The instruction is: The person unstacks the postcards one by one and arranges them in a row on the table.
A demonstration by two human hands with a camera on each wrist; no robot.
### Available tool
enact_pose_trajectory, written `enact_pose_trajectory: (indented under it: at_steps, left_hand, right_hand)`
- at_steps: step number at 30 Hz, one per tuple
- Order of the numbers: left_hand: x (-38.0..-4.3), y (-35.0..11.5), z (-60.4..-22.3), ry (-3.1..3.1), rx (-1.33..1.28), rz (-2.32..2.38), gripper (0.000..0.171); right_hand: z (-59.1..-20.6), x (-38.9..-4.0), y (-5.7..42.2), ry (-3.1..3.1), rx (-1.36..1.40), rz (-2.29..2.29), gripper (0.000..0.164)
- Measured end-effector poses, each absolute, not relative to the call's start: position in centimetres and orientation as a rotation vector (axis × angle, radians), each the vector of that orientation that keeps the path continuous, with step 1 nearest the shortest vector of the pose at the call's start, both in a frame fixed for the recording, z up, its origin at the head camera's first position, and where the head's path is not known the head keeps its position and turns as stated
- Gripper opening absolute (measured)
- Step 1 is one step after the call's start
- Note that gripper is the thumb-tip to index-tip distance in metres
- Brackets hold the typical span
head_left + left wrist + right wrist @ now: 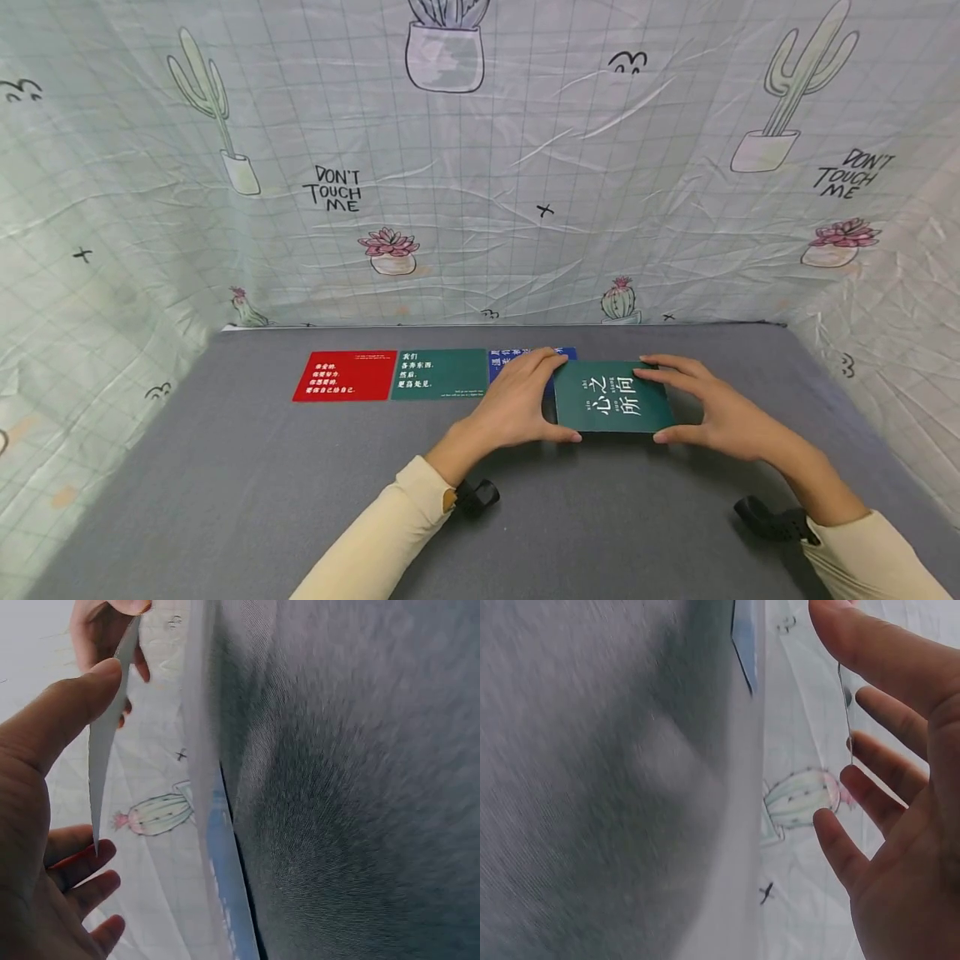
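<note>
Both hands hold a dark green card [615, 397] with large white Chinese characters, raised above the grey table. My left hand [517, 400] grips its left side, thumb at the near corner and fingers along the far edge. On the opposite side, my right hand [731, 412] grips it the same way. From the left wrist, the card [112, 727] appears edge-on, slightly bowed, between thumb and fingers. Behind the left hand lies a blue card [498, 367], partly hidden by that hand and the green card.
A red card [345, 375] and a green card [438, 375] lie flat in a row left of the blue one, near the back edge of the grey table [247, 500]. Behind the table hangs a cactus-print cloth [480, 183], which also covers both sides.
</note>
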State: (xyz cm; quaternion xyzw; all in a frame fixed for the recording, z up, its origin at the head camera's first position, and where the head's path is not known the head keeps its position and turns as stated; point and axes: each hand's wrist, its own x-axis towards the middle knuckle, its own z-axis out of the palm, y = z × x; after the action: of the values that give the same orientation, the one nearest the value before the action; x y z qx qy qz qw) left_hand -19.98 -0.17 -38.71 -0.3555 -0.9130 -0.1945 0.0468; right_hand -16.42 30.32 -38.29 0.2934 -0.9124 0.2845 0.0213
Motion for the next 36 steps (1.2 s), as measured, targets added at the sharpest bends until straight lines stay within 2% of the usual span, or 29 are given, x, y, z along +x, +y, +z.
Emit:
enact_pose_trajectory:
  at_steps: [19, 36]
  left_hand:
    - [-23.1, 4.2, -39.3, -2.872, -1.004, -0.536, 0.101]
    - [-24.9, 6.4, -40.4, -2.961, -0.943, -0.382, 0.089]
  right_hand:
    - [-38.5, -20.0, 33.9, -2.929, 0.832, 0.918, 0.08]
    - [-39.2, -22.5, 35.2, -3.054, 0.776, 0.926, 0.082]
